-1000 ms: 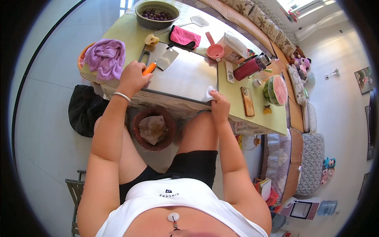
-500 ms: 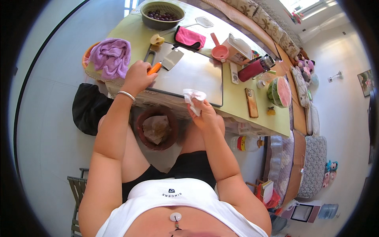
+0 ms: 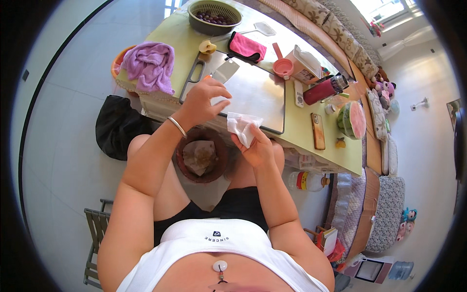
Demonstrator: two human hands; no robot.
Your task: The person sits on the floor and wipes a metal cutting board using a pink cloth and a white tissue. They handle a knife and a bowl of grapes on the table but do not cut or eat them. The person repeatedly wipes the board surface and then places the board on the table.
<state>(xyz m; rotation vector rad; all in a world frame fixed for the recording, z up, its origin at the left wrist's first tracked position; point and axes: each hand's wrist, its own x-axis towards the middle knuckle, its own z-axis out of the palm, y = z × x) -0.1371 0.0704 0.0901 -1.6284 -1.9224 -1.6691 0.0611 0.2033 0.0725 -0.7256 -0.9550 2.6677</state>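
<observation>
My left hand [image 3: 206,99] hovers above the near left part of the metal cutting board [image 3: 262,92], its fingers bent and its thumb held apart, gripping nothing that I can see. Just beyond it a small cleaver [image 3: 225,71] lies on the board; most of its orange handle is hidden behind my fingers. My right hand [image 3: 256,147] is closed on a crumpled white tissue [image 3: 243,127] at the board's near edge. A piece of pale, yellowish fruit [image 3: 207,47] rests by the board's far left corner.
Behind the board are a pink cloth [image 3: 247,46], a basket of dark round fruit [image 3: 214,12] and a pink ladle [image 3: 282,67]. To the right stand a flask [image 3: 323,89], a phone [image 3: 317,131] and a cut watermelon [image 3: 351,120]. A bin [image 3: 202,156] sits below, between my knees.
My left hand has let go of the cleaver's orange handle and moved right, toward the tissue. The tissue in my right hand looks more spread out. The whole view has shifted slightly.
</observation>
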